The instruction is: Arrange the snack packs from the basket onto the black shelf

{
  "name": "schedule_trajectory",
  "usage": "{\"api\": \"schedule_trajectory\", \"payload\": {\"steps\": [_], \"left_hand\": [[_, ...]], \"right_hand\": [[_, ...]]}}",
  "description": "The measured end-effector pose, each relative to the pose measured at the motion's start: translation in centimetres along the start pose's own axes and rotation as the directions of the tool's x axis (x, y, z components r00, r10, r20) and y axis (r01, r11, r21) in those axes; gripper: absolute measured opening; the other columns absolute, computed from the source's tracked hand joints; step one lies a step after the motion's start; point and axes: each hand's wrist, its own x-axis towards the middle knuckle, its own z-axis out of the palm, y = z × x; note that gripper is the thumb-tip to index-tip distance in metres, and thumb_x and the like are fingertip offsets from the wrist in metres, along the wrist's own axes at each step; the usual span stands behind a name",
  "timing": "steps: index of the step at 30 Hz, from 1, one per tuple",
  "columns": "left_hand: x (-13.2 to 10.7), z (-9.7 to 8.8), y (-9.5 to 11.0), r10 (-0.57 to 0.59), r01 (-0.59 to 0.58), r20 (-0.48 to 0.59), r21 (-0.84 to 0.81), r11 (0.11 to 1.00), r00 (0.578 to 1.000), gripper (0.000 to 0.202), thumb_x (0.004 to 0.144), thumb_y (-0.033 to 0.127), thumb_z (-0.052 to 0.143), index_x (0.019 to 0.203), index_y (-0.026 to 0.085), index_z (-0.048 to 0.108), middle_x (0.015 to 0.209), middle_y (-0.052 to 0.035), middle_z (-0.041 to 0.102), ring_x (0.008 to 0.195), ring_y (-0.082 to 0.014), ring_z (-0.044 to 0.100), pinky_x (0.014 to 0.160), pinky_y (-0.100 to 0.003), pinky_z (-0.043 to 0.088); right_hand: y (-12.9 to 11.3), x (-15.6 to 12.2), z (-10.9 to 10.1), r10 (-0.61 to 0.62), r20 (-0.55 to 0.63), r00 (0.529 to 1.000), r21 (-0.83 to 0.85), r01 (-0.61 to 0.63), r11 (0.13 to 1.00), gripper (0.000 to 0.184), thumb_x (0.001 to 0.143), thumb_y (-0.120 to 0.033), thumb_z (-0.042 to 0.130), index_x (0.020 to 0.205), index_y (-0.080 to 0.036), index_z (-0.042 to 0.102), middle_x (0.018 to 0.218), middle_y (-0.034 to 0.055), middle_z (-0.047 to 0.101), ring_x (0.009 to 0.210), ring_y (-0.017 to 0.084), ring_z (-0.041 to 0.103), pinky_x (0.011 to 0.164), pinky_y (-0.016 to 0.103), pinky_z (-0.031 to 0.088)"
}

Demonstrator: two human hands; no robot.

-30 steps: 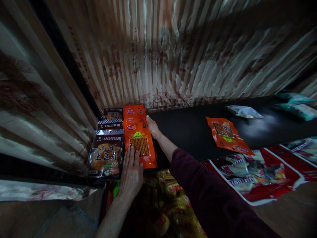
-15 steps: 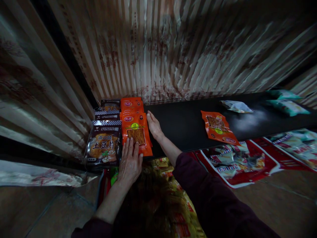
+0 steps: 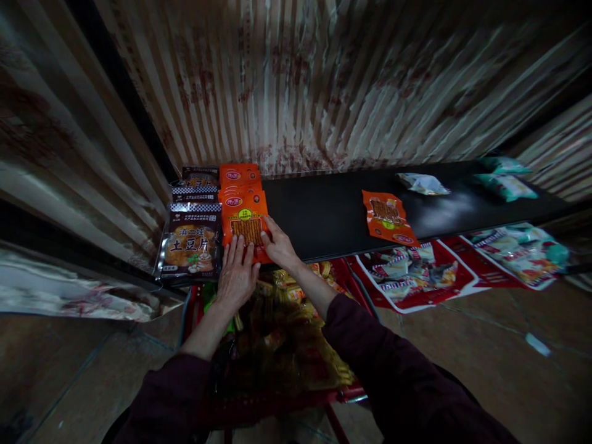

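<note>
A row of orange snack packets (image 3: 241, 203) lies overlapped at the left end of a black shelf (image 3: 324, 213). Beside it on the left lies a row of dark potato-chip packets (image 3: 190, 240). My left hand (image 3: 237, 274) rests flat on the front edge of the nearest orange packet, fingers stretched out. My right hand (image 3: 279, 245) touches that packet's right front corner, fingers out along its edge. Neither hand grips anything.
A single orange packet (image 3: 387, 217) lies further right on the shelf, with pale and green packets (image 3: 422, 182) beyond it. A red basket (image 3: 277, 345) full of yellow snack bags stands below my arms. Red-and-white packs (image 3: 416, 274) sit on a lower level at right.
My right hand slid from the far side of the orange row back to the front packet's corner. The left hand stayed on the front packet. The camera has pulled back, showing more floor and basket.
</note>
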Motion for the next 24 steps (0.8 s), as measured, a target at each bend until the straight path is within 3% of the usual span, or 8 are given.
{"api": "schedule_trajectory", "payload": {"steps": [7,13,16,19,22,24], "left_hand": [[-0.1,-0.3,0.2,-0.018,0.018,0.021,-0.001,1.0,1.0,0.048,0.09,0.028,0.042,0.131,0.004,0.045,0.146,-0.0238,0.034,0.141,-0.0324,0.017,0.111,-0.055,0.026],[-0.5,-0.4,0.4,0.016,-0.016,0.001,-0.058,0.998,1.0,0.047,0.089,0.025,0.042,0.13,0.002,0.046,0.145,-0.0249,0.036,0.141,-0.0326,0.018,0.11,-0.056,0.028],[-1.0,-0.7,0.8,0.08,-0.085,-0.048,-0.113,0.99,0.996,0.042,0.088,0.018,0.039,0.127,0.005,0.049,0.142,-0.0211,0.042,0.14,-0.0289,0.024,0.11,-0.053,0.031],[-2.0,-1.2,1.8,0.2,-0.208,-0.063,-0.177,0.962,0.978,0.038,0.086,0.011,0.036,0.119,0.009,0.057,0.133,-0.0162,0.053,0.135,-0.0235,0.036,0.109,-0.046,0.037],[-3.4,-1.4,3.2,0.29,-0.279,0.019,-0.216,0.936,0.957,0.036,0.082,0.01,0.039,0.111,0.008,0.061,0.123,-0.016,0.06,0.127,-0.023,0.046,0.107,-0.039,0.041],[-4.4,-1.3,3.9,0.311,-0.271,0.15,-0.236,0.933,0.939,0.034,0.079,0.008,0.042,0.105,0.008,0.064,0.113,-0.0163,0.063,0.119,-0.0239,0.052,0.103,-0.038,0.044]], "right_hand": [[0.1,0.0,0.3,0.014,0.006,1.0,-0.012,-0.014,1.0,0.056,0.082,-0.016,0.046,0.138,-0.016,0.042,0.146,0.007,0.04,0.138,0.018,0.031,0.116,0.038,0.025],[-0.4,-1.3,-0.1,-0.051,-0.11,0.993,-0.016,0.049,0.999,0.055,0.08,-0.017,0.047,0.135,-0.012,0.045,0.147,0.0109,0.038,0.137,0.02,0.033,0.115,0.038,0.027],[-1.0,-3.5,-0.8,-0.123,-0.178,0.976,-0.029,0.12,0.992,0.05,0.081,-0.017,0.044,0.131,-0.01,0.048,0.146,0.013,0.038,0.137,0.021,0.033,0.115,0.039,0.028],[-1.8,-6.6,-1.6,-0.212,-0.234,0.949,-0.048,0.206,0.977,0.045,0.084,-0.017,0.039,0.128,-0.016,0.05,0.145,0.0097,0.041,0.135,0.018,0.037,0.113,0.04,0.03],[-2.2,-10.1,-1.9,-0.244,-0.198,0.949,-0.049,0.239,0.97,0.045,0.085,-0.016,0.038,0.128,-0.019,0.05,0.143,0.0092,0.042,0.134,0.019,0.037,0.112,0.043,0.032],[-2.0,-12.4,-1.7,-0.237,-0.144,0.961,-0.037,0.234,0.972,0.048,0.083,-0.014,0.037,0.129,-0.02,0.049,0.142,0.0088,0.043,0.134,0.019,0.038,0.112,0.044,0.032]]}}
